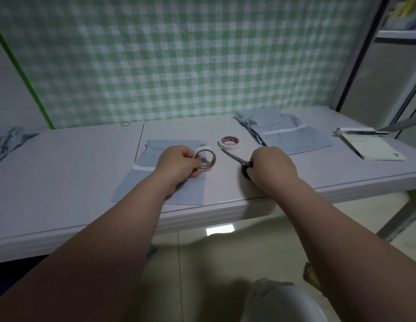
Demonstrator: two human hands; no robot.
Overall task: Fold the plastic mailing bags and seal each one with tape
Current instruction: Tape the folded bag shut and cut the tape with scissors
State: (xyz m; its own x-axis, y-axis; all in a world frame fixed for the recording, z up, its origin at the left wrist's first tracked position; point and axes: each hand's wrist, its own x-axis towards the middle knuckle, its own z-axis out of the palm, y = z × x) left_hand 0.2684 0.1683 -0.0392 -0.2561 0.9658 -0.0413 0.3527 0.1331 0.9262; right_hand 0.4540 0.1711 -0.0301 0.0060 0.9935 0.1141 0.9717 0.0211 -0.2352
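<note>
Both hands are busy and set apart on the surface (62, 173). Our left hand (179, 162) pinches a white tape roll (205, 160), holding it on edge with its hole facing us, over the folded blue mailing bag (132, 184). That bag lies flat near the front edge, a white strip across it. Our right hand (272, 166), at three o'clock from the left, curls round the black handles of the scissors (234, 157). The blades point toward eleven o'clock, and we can't tell if they're parted. A second tape roll (229, 142) lies flat just beyond the blade tips. At two o'clock sits a stack of blue bags (295, 135). Farther right lies a notebook (374, 148) with a pen (362, 131) at its far edge. At nine o'clock there's a crumpled blue heap (7, 141).
</note>
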